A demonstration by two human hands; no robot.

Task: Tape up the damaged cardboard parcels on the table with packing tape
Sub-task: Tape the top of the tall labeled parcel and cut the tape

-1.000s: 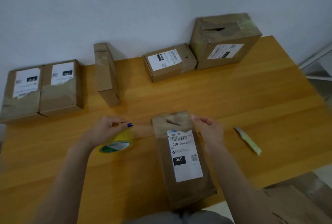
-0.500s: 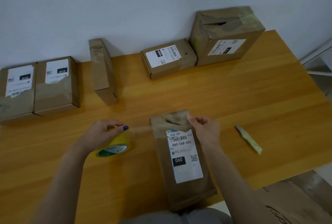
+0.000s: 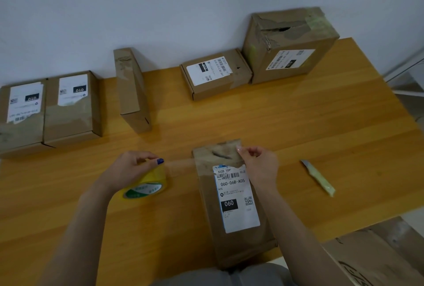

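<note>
Pale wall (image 3: 160,10) behind a yellow wooden table (image 3: 298,125). At the near edge, flat and label-up, a long brown parcel (image 3: 231,246) marked 060, with a dark tear near its far end. Just to its left, a yellow tape roll (image 3: 146,184), gripped from above by the left hand (image 3: 130,168). From roll onto the parcel's far end, a clear strip of tape (image 3: 179,166), pinched at the parcel's right edge by the right hand (image 3: 259,166). Hands apart, one on each side. Off to the right, a pale cutter (image 3: 319,178). Along the wall, other parcels (image 3: 215,74), the largest parcel (image 3: 289,42) ripped on top.
</note>
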